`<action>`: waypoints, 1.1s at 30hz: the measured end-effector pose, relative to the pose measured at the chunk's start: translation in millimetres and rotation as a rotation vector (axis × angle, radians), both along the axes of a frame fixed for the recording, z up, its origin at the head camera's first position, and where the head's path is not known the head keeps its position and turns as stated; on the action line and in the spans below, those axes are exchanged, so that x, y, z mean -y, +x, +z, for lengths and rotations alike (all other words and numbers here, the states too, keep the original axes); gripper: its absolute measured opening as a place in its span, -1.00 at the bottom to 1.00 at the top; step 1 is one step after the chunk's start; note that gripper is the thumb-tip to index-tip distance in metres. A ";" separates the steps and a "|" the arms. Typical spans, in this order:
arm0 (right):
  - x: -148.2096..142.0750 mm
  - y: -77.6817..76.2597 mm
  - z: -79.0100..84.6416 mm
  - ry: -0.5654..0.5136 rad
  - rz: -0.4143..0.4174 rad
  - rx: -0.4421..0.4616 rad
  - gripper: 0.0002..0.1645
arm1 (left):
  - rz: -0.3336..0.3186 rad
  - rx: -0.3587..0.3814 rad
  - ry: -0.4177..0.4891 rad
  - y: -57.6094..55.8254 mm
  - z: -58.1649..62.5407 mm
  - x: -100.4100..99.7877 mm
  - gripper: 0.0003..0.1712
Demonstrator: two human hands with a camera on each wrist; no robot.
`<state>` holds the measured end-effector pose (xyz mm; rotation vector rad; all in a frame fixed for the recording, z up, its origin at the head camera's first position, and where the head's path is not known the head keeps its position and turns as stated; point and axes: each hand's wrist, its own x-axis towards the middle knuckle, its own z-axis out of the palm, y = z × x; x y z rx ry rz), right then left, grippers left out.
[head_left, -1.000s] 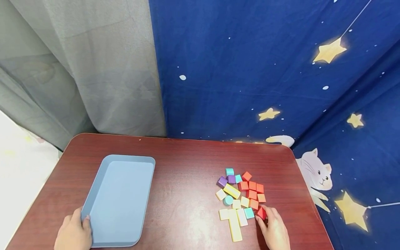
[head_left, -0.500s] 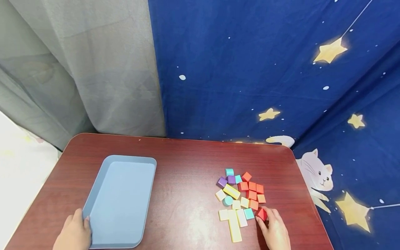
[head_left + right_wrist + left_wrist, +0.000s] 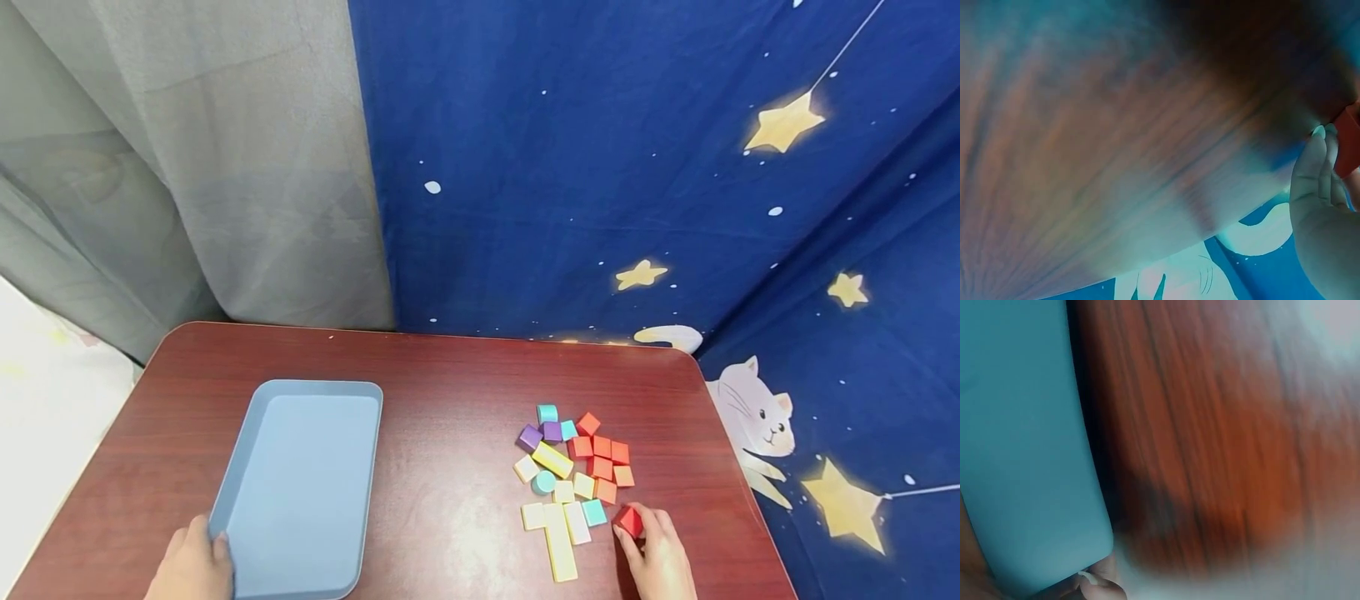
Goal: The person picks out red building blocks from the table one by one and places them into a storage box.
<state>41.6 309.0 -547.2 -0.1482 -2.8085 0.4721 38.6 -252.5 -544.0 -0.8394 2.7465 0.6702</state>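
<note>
My left hand grips the left rim of a light blue rectangular tray lying on the table, with nothing in it. In the left wrist view, the tray fills the left side and a fingertip shows under its edge. My right hand pinches a red block between thumb and fingers, just right of a block cluster. Only part of that red block shows in the right wrist view. Nearest to it are an orange-red cube and a teal cube.
The cluster holds several red cubes, purple cubes, a yellow bar, a teal cylinder and a long pale yellow block. Curtains hang behind the dark red wooden table.
The tray has slid a little to the right and nearer, with my left hand on it. My right hand has drawn the red block slightly away from the cluster.
</note>
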 end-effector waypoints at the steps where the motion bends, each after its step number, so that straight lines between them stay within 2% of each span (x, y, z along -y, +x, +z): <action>1: -0.1 1.0 -0.7 -0.002 -0.001 -0.010 -0.50 | -0.004 -0.005 0.000 -0.4 0.8 -1.5 -0.56; 5: -1.3 4.5 -0.8 -0.018 -0.010 -0.024 -0.51 | -0.021 -0.013 0.004 -2.2 3.7 -7.5 -0.53; 11: -3.5 9.0 1.6 -0.036 -0.027 0.004 -0.52 | -0.065 -0.041 0.028 -3.5 4.7 -14.8 -0.51; 17: -1.4 12.2 2.8 -0.016 -0.027 -0.007 -0.51 | -0.120 -0.057 0.024 -5.2 6.1 -20.2 -0.51; 24: 3.7 15.5 11.8 -0.019 -0.063 0.049 -0.52 | -0.121 -0.083 0.011 -8.3 9.6 -30.7 -0.54; 33: 13.5 18.2 30.4 -0.051 -0.047 -0.083 -0.47 | -0.118 -0.094 -0.023 -9.8 6.3 -43.7 -0.52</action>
